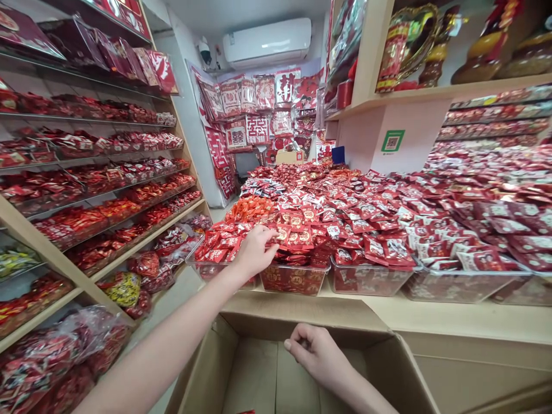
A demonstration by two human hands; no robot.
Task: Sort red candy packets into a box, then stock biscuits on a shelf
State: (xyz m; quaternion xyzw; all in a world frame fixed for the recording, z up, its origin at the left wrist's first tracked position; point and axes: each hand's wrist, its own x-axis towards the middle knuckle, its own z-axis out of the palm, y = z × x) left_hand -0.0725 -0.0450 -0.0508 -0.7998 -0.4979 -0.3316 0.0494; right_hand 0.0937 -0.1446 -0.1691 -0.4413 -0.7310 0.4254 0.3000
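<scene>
My left hand (257, 251) reaches out over the clear bins, with its fingertips at the edge of a red packet with gold print (283, 234). Its thumb is apart from the fingers, and no packet shows between them. Below, my right hand (314, 352) hangs over an open cardboard box (297, 310) with its fingers curled in; nothing shows in them. Only a small red corner (246, 411) is visible inside the box, at the bottom of the view. Under the gold-printed packets stands a clear plastic bin (295, 280), filled with similar red packets.
More clear bins (373, 280) of red packets line the pale counter (440, 322) to the right. On the left, shelves (107, 268) hold many red packets, with bagged packets (64, 351) below. A wooden shelf (431, 95) juts out at the upper right.
</scene>
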